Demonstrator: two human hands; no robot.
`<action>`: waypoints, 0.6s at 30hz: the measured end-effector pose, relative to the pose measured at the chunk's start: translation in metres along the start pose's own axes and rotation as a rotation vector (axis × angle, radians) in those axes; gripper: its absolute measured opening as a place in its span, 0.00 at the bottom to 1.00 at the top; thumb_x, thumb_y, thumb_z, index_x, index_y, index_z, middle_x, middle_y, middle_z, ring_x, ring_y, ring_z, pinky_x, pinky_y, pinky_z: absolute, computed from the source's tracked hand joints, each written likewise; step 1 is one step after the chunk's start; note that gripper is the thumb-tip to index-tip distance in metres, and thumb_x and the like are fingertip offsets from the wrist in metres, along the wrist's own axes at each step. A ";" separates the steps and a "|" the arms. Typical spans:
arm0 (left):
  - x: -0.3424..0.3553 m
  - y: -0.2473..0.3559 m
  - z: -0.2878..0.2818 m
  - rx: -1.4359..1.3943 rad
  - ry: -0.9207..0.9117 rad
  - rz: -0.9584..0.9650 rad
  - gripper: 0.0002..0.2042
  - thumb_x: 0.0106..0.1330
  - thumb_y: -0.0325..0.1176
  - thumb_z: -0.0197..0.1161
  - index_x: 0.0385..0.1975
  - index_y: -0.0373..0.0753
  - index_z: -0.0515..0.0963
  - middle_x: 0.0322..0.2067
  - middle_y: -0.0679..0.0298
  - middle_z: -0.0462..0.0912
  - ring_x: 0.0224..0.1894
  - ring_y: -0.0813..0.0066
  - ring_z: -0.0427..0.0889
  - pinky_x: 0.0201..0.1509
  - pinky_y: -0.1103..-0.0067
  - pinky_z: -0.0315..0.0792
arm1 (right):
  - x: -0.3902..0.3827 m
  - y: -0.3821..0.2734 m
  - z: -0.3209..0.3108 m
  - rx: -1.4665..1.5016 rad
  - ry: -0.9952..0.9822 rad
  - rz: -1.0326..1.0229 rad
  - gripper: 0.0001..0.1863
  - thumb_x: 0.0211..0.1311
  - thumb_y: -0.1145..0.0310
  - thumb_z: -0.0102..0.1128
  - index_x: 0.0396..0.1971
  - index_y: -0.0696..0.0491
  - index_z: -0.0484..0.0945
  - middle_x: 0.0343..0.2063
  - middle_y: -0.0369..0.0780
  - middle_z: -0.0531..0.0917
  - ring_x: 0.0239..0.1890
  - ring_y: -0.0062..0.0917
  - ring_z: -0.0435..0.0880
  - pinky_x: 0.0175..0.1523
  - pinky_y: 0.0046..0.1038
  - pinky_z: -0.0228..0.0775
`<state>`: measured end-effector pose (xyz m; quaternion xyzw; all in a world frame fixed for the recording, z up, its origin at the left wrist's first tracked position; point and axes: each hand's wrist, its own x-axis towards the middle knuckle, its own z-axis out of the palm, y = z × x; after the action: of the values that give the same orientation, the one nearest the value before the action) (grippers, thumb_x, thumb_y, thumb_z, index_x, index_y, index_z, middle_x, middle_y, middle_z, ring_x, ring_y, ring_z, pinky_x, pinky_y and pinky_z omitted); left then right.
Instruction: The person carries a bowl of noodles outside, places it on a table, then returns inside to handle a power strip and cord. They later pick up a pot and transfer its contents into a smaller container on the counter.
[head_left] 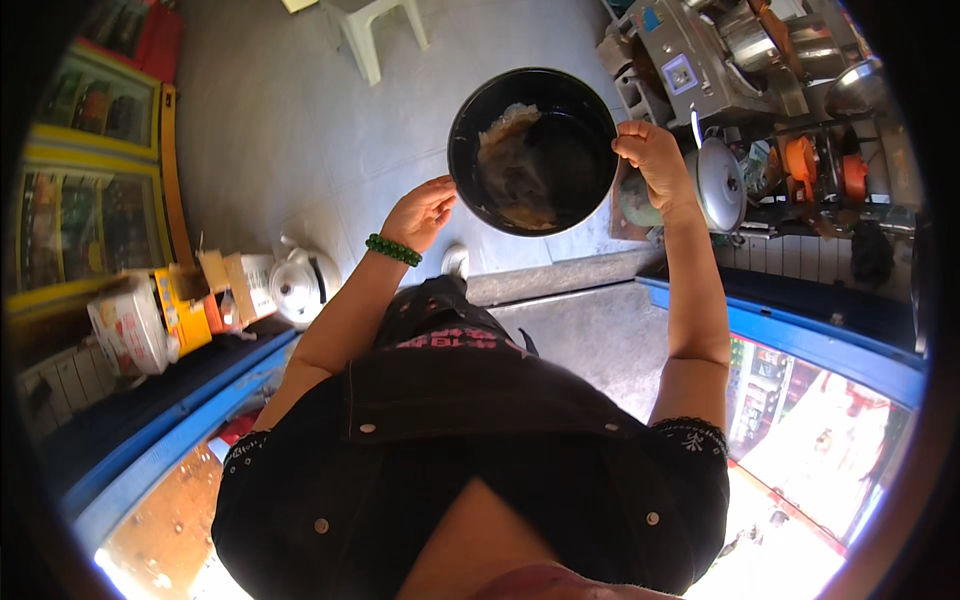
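A round black cooking pot (pixel 585 195) hangs in front of me over the floor, held between both hands. Dark liquid seems to lie in its bottom, and a pale, frothy or crusted residue (pixel 508 128) shows along the inner left side. My left hand (pixel 425 210), below a green beaded bracelet (pixel 393 249), grips the pot's left edge with curled fingers. On the opposite side my right hand (pixel 652 163) is closed around a handle, which the fingers mostly hide.
A step edge (pixel 560 278) crosses the doorway. At right stand a metal cooker (pixel 705 85), a lidded grey pot (pixel 722 185) and shelves of cookware. Left are glass-door cabinets (pixel 90 220), cardboard boxes (pixel 130 325) and a kettle (pixel 297 287). A white stool (pixel 365 35) stands ahead.
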<state>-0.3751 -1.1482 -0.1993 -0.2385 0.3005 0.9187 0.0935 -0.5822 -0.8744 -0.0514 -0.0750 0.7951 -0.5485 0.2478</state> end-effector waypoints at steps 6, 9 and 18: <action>0.098 0.102 0.087 -0.016 0.055 -0.059 0.11 0.62 0.32 0.62 0.44 0.44 0.78 0.32 0.79 0.76 0.34 0.89 0.70 0.39 0.89 0.60 | 0.106 -0.079 -0.057 0.019 0.073 -0.028 0.16 0.48 0.76 0.64 0.39 0.61 0.78 0.31 0.36 0.80 0.36 0.19 0.76 0.48 0.21 0.65; 0.149 0.132 0.102 -0.055 0.031 -0.077 0.13 0.64 0.32 0.61 0.47 0.43 0.77 0.35 0.77 0.77 0.36 0.87 0.71 0.41 0.88 0.64 | 0.167 -0.100 -0.080 0.015 0.063 -0.037 0.13 0.48 0.75 0.64 0.37 0.60 0.79 0.29 0.34 0.79 0.31 0.16 0.73 0.40 0.19 0.63; 0.344 0.245 0.168 -0.069 0.097 -0.082 0.14 0.65 0.27 0.58 0.50 0.38 0.76 0.40 0.71 0.79 0.42 0.84 0.73 0.46 0.87 0.68 | 0.402 -0.171 -0.153 -0.053 -0.027 -0.057 0.08 0.49 0.74 0.62 0.32 0.55 0.79 0.21 0.29 0.75 0.23 0.11 0.66 0.30 0.16 0.55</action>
<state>-0.8153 -1.2344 -0.1260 -0.2982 0.2628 0.9112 0.1083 -1.0297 -0.9696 0.0206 -0.1114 0.8034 -0.5331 0.2408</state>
